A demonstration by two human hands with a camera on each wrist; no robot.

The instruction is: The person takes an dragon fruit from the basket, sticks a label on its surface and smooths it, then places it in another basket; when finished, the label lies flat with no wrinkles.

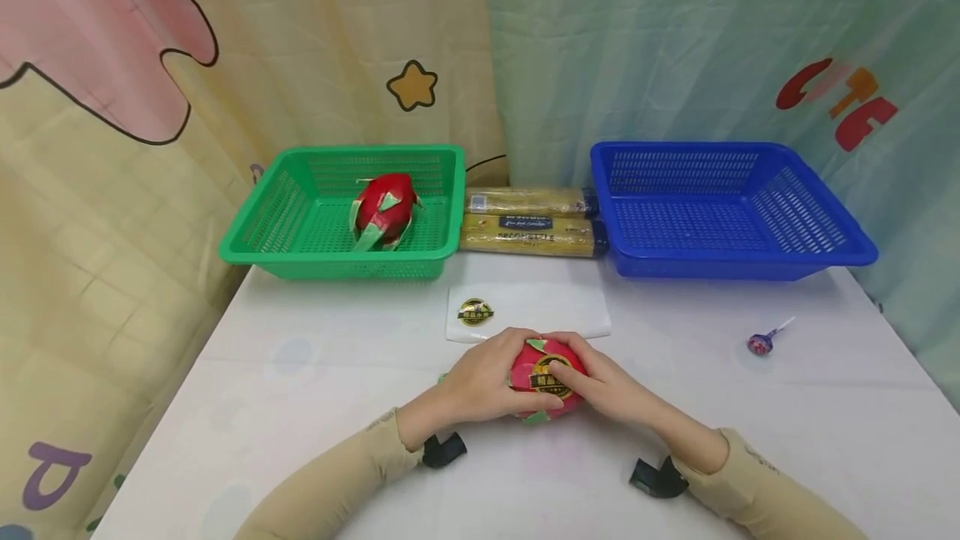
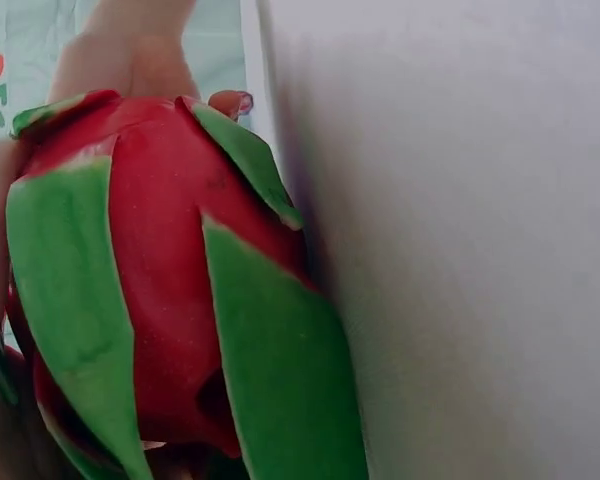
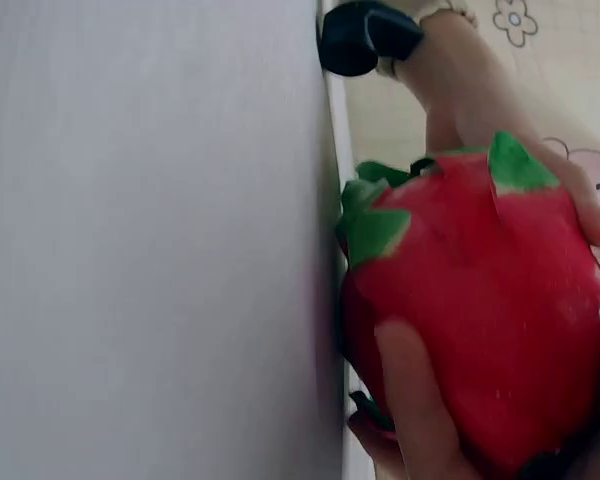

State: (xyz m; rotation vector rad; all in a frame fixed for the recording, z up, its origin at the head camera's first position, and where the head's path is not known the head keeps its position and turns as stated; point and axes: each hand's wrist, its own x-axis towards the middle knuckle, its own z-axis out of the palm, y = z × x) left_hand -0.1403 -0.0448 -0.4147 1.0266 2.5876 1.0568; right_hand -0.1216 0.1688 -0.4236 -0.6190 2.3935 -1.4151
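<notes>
A red dragon fruit (image 1: 525, 373) with green scales is held between both hands at the front middle of the table. A round black and gold sticker (image 1: 551, 386) lies on its upper side. My left hand (image 1: 487, 377) grips the fruit from the left, its thumb along the sticker's lower edge. From the right, my right hand (image 1: 611, 386) grips it too, with the thumb on the sticker. Green scales (image 2: 70, 290) stand out on the fruit in the left wrist view. Smooth red skin (image 3: 490, 290) faces the right wrist camera.
Behind the hands lies a white sheet (image 1: 547, 311) bearing another round sticker (image 1: 476, 312). A green basket (image 1: 255, 252) holds a second dragon fruit (image 1: 386, 205). Spaghetti packs (image 1: 532, 236) lie between it and a blue basket (image 1: 735, 261). A lollipop (image 1: 761, 344) is at the right.
</notes>
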